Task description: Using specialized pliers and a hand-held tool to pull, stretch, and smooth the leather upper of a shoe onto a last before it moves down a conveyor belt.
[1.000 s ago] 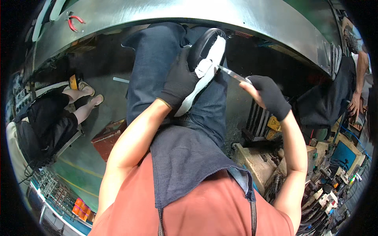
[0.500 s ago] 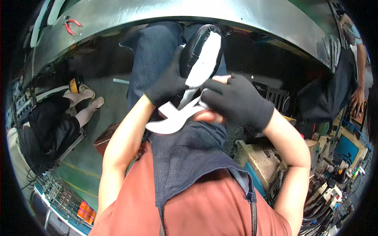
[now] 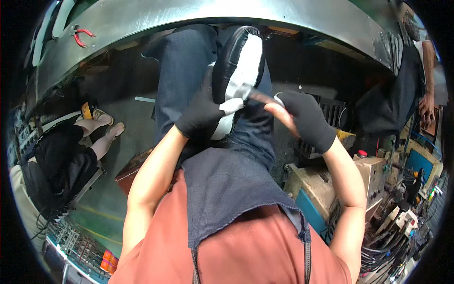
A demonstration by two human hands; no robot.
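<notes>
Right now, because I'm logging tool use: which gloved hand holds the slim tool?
The right hand: it alone holds the slim tool, pointing toward the black-and-white shoe, which the left hand grips.

The shoe [image 3: 240, 70], glossy black along its side, had its white underside turned up and its rounded end farthest away; a slim, blurred tool [image 3: 258, 96] slanted in from the right, tip at the white.

A shiny metal bench [image 3: 213, 11] carries a red-handled tool [image 3: 78, 39], probably pliers, near its left end.
</notes>
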